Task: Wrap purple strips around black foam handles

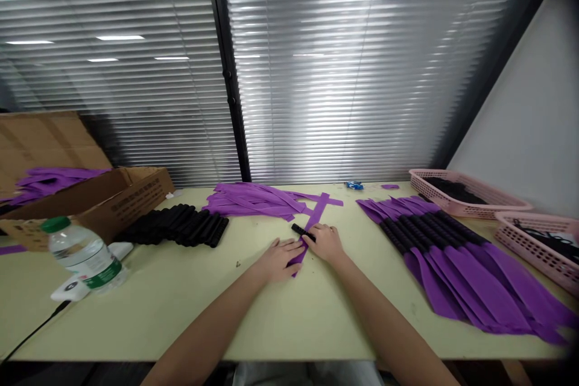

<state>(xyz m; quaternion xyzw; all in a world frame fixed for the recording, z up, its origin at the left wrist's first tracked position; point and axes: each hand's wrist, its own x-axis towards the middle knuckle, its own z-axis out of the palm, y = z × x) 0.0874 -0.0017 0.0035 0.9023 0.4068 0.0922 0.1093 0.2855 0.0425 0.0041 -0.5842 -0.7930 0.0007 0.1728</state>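
Note:
In the middle of the table a long purple fabric strip [319, 208] runs away from me. My left hand [281, 258] lies on its near end, fingers stretched out and pressing it to the table. My right hand [328, 242] has its fingers closed over a short black ribbed sleeve [298, 229], laid slantwise across the strip. Part of the sleeve is hidden under that hand. Beyond my hands lies a pile of purple strips [253, 200]. A row of black ribbed sleeves [181, 226] sits to the left.
To the right lie several purple strips with black sleeves around them [452, 253]. Pink baskets [538, 245] with black items stand at the right edge. On the left are a water bottle [88, 256], an open cardboard box [136, 193] and a cable [36, 329].

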